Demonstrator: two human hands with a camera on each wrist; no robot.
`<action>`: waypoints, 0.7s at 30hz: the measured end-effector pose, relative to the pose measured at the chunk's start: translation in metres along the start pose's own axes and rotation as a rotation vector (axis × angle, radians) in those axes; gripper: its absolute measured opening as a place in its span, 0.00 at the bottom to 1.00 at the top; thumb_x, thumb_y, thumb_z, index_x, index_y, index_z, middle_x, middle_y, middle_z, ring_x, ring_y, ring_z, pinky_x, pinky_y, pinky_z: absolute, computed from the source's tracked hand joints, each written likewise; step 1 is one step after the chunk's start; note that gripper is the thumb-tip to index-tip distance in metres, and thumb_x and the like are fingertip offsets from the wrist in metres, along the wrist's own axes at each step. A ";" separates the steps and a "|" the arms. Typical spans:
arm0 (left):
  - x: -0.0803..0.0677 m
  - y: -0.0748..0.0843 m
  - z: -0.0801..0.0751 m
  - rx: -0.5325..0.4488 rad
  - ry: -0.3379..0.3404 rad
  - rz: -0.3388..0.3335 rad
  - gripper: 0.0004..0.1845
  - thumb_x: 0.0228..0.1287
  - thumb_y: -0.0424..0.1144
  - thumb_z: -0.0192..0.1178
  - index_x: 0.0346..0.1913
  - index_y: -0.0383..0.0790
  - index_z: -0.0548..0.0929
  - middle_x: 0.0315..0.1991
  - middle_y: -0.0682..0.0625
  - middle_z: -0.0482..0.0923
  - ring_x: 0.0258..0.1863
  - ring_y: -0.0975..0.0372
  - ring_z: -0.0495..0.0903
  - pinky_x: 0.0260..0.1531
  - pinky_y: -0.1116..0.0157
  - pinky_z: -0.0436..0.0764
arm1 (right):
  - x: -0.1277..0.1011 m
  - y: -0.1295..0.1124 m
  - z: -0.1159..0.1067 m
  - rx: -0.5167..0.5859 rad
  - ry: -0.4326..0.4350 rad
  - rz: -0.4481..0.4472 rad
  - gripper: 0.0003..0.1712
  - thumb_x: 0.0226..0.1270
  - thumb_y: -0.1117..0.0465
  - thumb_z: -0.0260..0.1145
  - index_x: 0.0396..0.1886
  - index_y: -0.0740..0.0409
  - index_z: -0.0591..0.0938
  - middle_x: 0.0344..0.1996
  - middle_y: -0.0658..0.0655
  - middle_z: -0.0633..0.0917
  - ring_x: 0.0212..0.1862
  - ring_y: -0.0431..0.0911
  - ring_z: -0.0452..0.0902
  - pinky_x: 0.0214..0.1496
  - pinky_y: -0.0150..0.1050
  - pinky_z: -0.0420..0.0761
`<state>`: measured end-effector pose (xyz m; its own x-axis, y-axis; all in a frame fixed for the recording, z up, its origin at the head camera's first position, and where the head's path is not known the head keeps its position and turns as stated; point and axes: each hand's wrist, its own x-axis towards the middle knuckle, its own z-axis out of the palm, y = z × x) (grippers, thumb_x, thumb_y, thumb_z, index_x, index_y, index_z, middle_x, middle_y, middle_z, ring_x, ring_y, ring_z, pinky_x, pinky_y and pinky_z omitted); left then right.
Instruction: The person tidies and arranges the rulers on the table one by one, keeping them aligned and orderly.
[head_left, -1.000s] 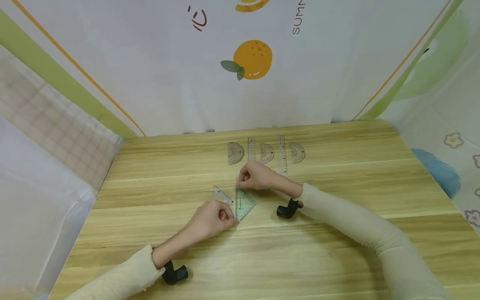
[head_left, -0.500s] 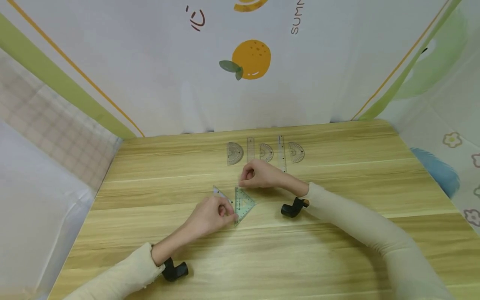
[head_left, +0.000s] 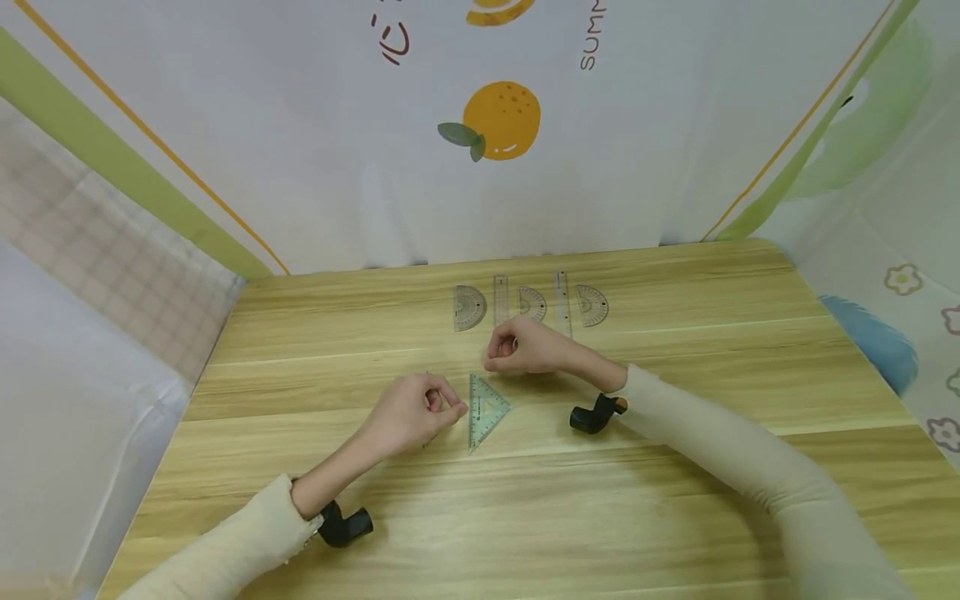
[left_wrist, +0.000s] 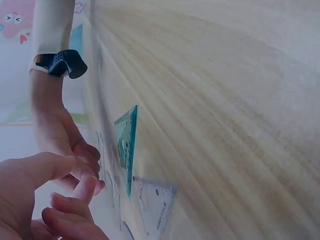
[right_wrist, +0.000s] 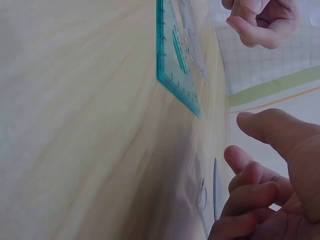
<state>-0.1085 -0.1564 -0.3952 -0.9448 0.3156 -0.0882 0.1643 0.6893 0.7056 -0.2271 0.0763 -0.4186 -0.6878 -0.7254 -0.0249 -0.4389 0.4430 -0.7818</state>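
Note:
A green see-through set square (head_left: 486, 408) (left_wrist: 126, 145) (right_wrist: 175, 65) lies flat on the wooden table (head_left: 525, 500). My left hand (head_left: 442, 404) (left_wrist: 75, 190) hovers just left of it with loosely curled fingers and holds nothing. A smaller clear set square (left_wrist: 156, 205) (right_wrist: 192, 40) lies beside the green one; in the head view my left hand hides it. My right hand (head_left: 501, 354) (right_wrist: 250, 165) rests just beyond the green set square's top corner. Its fingers are curled in and grip nothing.
A row of three clear protractors (head_left: 470, 307) (head_left: 533, 303) (head_left: 592, 304) and two straight rulers (head_left: 501, 298) (head_left: 562, 302) lies behind my right hand. Printed curtains (head_left: 300, 167) wall in the table at the back and on both sides.
My left hand has let go of the green set square's lower left edge and drawn back a little to the left. My right hand has shifted slightly away from the set square.

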 end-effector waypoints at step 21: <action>0.012 0.005 -0.005 -0.038 0.011 0.047 0.07 0.68 0.44 0.67 0.35 0.45 0.88 0.17 0.53 0.72 0.12 0.67 0.59 0.14 0.69 0.59 | -0.010 0.012 -0.014 0.034 -0.012 -0.102 0.06 0.69 0.59 0.72 0.38 0.57 0.86 0.24 0.50 0.78 0.28 0.44 0.71 0.33 0.38 0.71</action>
<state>-0.1205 -0.1524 -0.3890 -0.9392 0.3401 -0.0469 0.1980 0.6483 0.7352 -0.2337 0.0960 -0.4192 -0.6332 -0.7724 0.0486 -0.4863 0.3482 -0.8014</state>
